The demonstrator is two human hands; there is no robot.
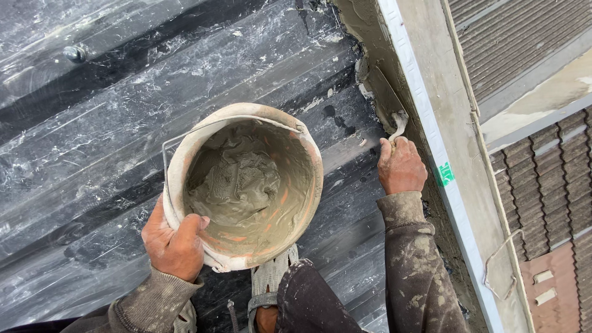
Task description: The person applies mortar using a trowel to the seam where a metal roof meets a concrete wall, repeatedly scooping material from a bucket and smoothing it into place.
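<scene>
— What does the left hand (174, 242) hold?
— It grips the rim of an orange bucket (243, 185) of grey mortar.
— And the right hand (401, 166)?
— It grips a trowel (387, 98), the blade lying against the mortared edge beside the corrugated metal roof (92, 123).

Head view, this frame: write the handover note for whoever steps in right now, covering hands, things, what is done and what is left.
Left hand: grips the rim of the bucket, thumb inside; it holds wet grey mortar.
Right hand: shut on the trowel, blade pressed to the joint where the dark corrugated roof sheet meets the wall ledge.
Done: mortar is already packed along the joint above the blade.
Left: the joint below the right hand looks unfilled; plenty of mortar remains in the bucket.
</scene>
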